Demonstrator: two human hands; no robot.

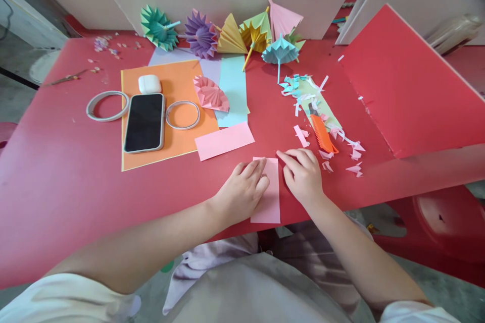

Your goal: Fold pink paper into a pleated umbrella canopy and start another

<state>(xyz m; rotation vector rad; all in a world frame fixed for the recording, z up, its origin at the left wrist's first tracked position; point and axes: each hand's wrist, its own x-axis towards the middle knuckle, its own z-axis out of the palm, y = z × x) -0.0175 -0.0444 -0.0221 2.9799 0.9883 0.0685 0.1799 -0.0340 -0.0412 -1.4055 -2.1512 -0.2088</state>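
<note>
A small pink paper strip [270, 201] lies at the near edge of the red table [60, 181]. My left hand [242, 189] rests on its left side with curled fingers pressing it flat. My right hand [303, 171] pinches the strip's top right corner, forefinger stretched toward the fold line. A second pink paper rectangle [224, 140] lies just beyond, and a folded pink paper fan [210, 94] sits further back.
An orange sheet [178, 136] carries a phone [144, 122], an earbud case [149, 84] and a tape ring [183, 114]; another tape ring [107, 106] lies left. An orange cutter [322, 132] sits among paper scraps. Paper umbrellas [227, 33] line the back wall.
</note>
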